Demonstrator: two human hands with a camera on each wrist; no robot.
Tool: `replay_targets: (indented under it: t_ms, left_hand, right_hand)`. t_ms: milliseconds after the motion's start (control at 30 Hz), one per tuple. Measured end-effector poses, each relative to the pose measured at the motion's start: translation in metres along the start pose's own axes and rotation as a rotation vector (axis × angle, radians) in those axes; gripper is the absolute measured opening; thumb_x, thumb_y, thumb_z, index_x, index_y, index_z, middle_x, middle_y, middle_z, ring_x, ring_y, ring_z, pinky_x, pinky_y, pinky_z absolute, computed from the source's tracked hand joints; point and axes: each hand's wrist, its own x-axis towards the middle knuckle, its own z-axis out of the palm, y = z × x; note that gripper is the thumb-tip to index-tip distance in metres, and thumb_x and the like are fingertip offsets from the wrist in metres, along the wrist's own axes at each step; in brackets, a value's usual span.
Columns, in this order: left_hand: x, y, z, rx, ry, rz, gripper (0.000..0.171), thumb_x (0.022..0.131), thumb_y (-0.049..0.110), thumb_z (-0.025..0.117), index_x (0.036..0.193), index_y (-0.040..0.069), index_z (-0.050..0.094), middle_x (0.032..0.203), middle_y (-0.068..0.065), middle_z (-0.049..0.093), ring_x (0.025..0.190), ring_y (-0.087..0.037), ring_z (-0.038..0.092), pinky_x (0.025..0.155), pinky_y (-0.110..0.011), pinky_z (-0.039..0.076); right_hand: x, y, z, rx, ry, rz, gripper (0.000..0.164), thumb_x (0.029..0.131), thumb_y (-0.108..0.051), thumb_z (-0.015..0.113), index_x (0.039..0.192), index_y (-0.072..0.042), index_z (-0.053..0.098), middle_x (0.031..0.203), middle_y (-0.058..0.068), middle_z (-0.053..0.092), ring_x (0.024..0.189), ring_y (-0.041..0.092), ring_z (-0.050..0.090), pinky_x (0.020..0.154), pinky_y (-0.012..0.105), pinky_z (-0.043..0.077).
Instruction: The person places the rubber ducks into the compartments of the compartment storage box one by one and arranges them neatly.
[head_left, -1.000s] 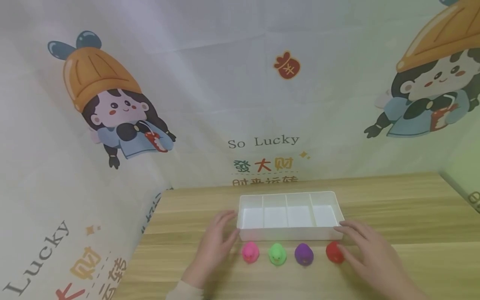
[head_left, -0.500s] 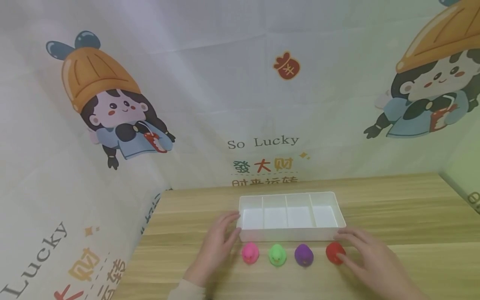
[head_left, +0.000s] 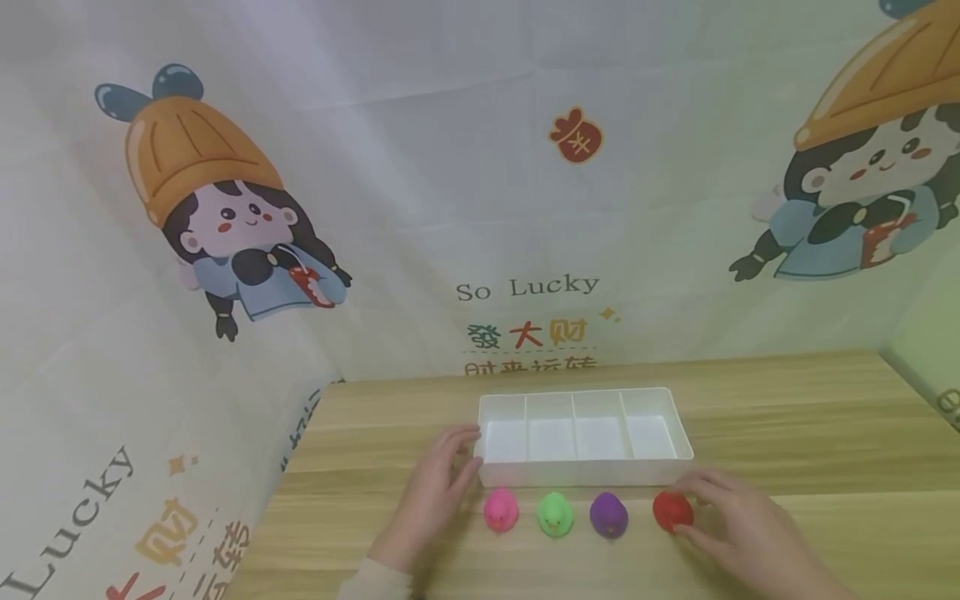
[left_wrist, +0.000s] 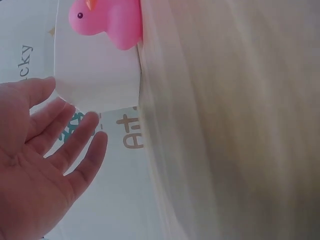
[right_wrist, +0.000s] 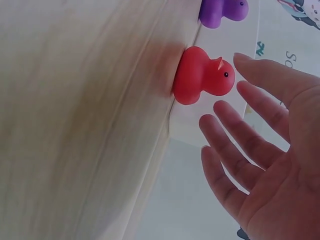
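Note:
Four compartments divide a long white tray point(head_left: 585, 473) on the wooden table. In front of it stands a row of small rubber ducks: pink point(head_left: 501, 510), green point(head_left: 555, 514), purple point(head_left: 609, 515) and red point(head_left: 670, 511). My left hand point(head_left: 431, 492) lies at the tray's left end, fingers relaxed; the left wrist view shows its fingertips right by the corner, below the pink duck point(left_wrist: 117, 22). Over at the right, my right hand point(head_left: 750, 521) has thumb and forefinger around the red duck point(right_wrist: 192, 75), fingertips right at its head, the other fingers loosely spread.
The wooden table point(head_left: 390, 408) runs back to a white cloth backdrop point(head_left: 420, 167) printed with cartoon figures and lettering. The same cloth hangs along the left side. The purple duck point(right_wrist: 220, 11) sits close beside the red one.
My right hand has shifted slightly, its forefinger coming off the tray's corner down behind the red duck, thumb in front. My left hand has come right up to the tray's left end.

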Motion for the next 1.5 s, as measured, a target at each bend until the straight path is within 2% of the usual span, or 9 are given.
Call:
replay_targets:
  t_ms: [233, 433, 700, 967, 1233, 1367, 1500]
  left_hand:
    - [0.001, -0.004, -0.002, -0.036, -0.027, -0.047, 0.043, 0.085, 0.028, 0.056, 0.126, 0.019, 0.045, 0.126, 0.009, 0.041, 0.090, -0.011, 0.051, 0.074, -0.030, 0.047]
    - [0.001, -0.007, -0.002, -0.049, -0.019, -0.044, 0.040, 0.085, 0.028, 0.058, 0.122, 0.020, 0.048, 0.124, 0.008, 0.043, 0.091, -0.013, 0.051, 0.074, -0.032, 0.047]
    - [0.001, -0.010, -0.003, -0.038, 0.004, -0.028, 0.030, 0.083, 0.029, 0.060, 0.111, 0.018, 0.054, 0.125, 0.007, 0.044, 0.094, -0.010, 0.050, 0.078, -0.033, 0.045]
    - [0.001, -0.011, -0.006, 0.026, 0.019, -0.010, 0.029, 0.082, 0.035, 0.060, 0.106, 0.020, 0.057, 0.122, 0.011, 0.047, 0.096, -0.008, 0.050, 0.082, -0.033, 0.043]
    - [0.003, -0.009, -0.009, 0.073, 0.012, -0.018, 0.025, 0.081, 0.036, 0.060, 0.102, 0.022, 0.057, 0.121, 0.013, 0.047, 0.101, -0.007, 0.047, 0.087, -0.035, 0.039]
    - [0.005, -0.008, -0.010, 0.069, 0.007, 0.002, 0.023, 0.081, 0.034, 0.062, 0.099, 0.022, 0.058, 0.120, 0.012, 0.049, 0.109, -0.009, 0.042, 0.093, -0.037, 0.034]
    - [0.007, -0.008, -0.009, 0.082, -0.001, 0.015, 0.020, 0.081, 0.034, 0.062, 0.097, 0.023, 0.057, 0.119, 0.012, 0.049, 0.114, -0.010, 0.038, 0.096, -0.038, 0.029]
  right_hand:
    - [0.002, 0.000, 0.002, 0.013, -0.036, 0.034, 0.039, 0.062, -0.031, 0.077, 0.097, -0.030, 0.062, 0.101, -0.017, 0.055, 0.081, 0.005, 0.054, 0.068, 0.028, 0.047]
    - [0.003, 0.001, 0.004, 0.028, -0.055, 0.030, 0.035, 0.061, -0.028, 0.077, 0.092, -0.032, 0.062, 0.095, -0.020, 0.055, 0.080, 0.004, 0.054, 0.068, 0.027, 0.047]
    - [0.005, 0.000, 0.006, 0.019, -0.066, 0.052, 0.031, 0.062, -0.028, 0.077, 0.087, -0.033, 0.061, 0.091, -0.022, 0.055, 0.079, 0.004, 0.053, 0.068, 0.027, 0.047]
    - [0.007, -0.001, 0.008, 0.012, -0.065, 0.054, 0.031, 0.062, -0.028, 0.077, 0.086, -0.034, 0.060, 0.090, -0.022, 0.055, 0.079, 0.003, 0.053, 0.068, 0.027, 0.047]
    - [0.013, -0.006, 0.005, -0.004, -0.044, 0.009, 0.027, 0.063, -0.025, 0.077, 0.083, -0.032, 0.060, 0.087, -0.023, 0.055, 0.080, 0.002, 0.053, 0.070, 0.028, 0.046]
    - [0.013, -0.007, 0.005, 0.010, -0.038, 0.005, 0.029, 0.062, -0.026, 0.077, 0.084, -0.034, 0.060, 0.088, -0.024, 0.055, 0.083, 0.001, 0.053, 0.071, 0.027, 0.046]
    - [0.012, -0.006, 0.006, 0.022, 0.003, -0.026, 0.032, 0.061, -0.024, 0.077, 0.086, -0.035, 0.060, 0.089, -0.025, 0.054, 0.084, 0.001, 0.052, 0.071, 0.027, 0.047]
